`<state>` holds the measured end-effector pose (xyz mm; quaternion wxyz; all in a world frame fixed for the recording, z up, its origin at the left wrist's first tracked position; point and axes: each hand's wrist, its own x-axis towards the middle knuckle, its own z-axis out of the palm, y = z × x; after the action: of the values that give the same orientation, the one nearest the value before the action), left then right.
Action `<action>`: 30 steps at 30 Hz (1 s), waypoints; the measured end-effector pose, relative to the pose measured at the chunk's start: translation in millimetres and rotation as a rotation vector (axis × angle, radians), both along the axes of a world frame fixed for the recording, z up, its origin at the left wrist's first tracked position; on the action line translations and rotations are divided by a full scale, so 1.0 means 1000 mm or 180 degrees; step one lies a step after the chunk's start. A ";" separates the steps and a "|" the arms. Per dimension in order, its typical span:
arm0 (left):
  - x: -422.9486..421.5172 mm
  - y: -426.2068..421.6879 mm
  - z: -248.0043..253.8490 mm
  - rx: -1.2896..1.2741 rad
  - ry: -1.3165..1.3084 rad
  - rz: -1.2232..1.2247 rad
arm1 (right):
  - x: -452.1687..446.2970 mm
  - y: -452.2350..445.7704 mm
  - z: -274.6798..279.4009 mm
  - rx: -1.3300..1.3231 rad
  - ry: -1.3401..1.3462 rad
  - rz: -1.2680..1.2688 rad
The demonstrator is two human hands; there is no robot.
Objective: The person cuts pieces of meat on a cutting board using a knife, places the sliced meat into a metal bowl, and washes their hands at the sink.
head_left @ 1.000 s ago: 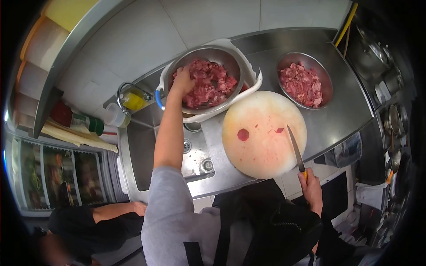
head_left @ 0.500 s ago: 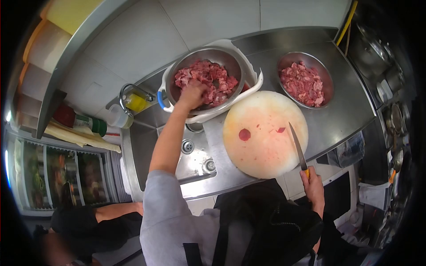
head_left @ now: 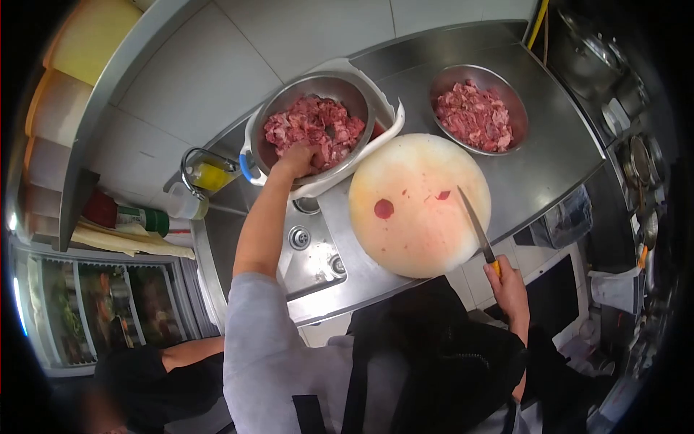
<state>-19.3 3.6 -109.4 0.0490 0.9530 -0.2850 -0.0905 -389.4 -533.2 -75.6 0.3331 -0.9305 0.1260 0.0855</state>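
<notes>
My left hand (head_left: 295, 160) is down in a large metal bowl, at its near side, with the fingers curled into the raw meat (head_left: 318, 123). The fingertips are partly hidden there, so the exact piece they grip does not show. The metal bowl (head_left: 358, 98) rests in a white plastic tub (head_left: 390, 124) with a blue handle. My right hand (head_left: 510, 286) is closed round the yellow handle of a knife (head_left: 477, 226). The blade points away from me over the right edge of a round cutting board (head_left: 416, 249). Small red scraps (head_left: 384, 208) lie on the board.
A second metal bowl (head_left: 522, 108) with cut meat stands at the back right of the steel counter (head_left: 560, 137). Left of the board is a sink (head_left: 311, 271) with a tap (head_left: 189, 163). Another person's arm (head_left: 194, 352) shows at lower left.
The view has shifted, moving the counter up and left in the picture. My left hand has drawn slightly toward the bowl's near rim. The knife stays in my right hand.
</notes>
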 end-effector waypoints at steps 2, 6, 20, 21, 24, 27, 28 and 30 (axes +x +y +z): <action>0.001 -0.006 -0.005 0.0252 -0.0065 0.0158 | 0.007 0.002 0.008 -0.0082 0.0125 0.0345; 0.003 -0.012 0.002 0.0212 0.0166 0.0903 | 0.027 0.000 0.023 -0.0049 0.0406 0.0568; -0.026 -0.042 0.098 -0.3792 -0.0119 0.1194 | 0.050 -0.001 -0.003 -0.0241 0.0375 0.0793; -0.026 -0.050 0.101 -0.3839 -0.0220 0.1125 | 0.050 -0.001 -0.006 -0.0252 0.0347 0.0790; -0.033 -0.079 0.108 -0.4255 0.0000 0.0935 | 0.050 -0.004 -0.007 -0.0335 0.0243 0.0755; -0.053 -0.125 0.107 -0.4641 0.0558 0.0468 | 0.046 -0.001 0.001 -0.0341 0.0289 0.0616; -0.065 -0.142 0.109 -0.4856 0.1202 0.0329 | 0.046 -0.002 -0.001 -0.0352 0.0237 0.0629; -0.086 -0.172 0.109 -0.4013 0.1973 0.0541 | 0.042 -0.004 -0.004 -0.0377 0.0272 0.0595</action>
<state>-104.9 -168.0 -0.6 0.6773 0.6924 -0.1806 -0.1713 -347.5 -537.5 -79.5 0.2624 -0.9518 0.0576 0.1482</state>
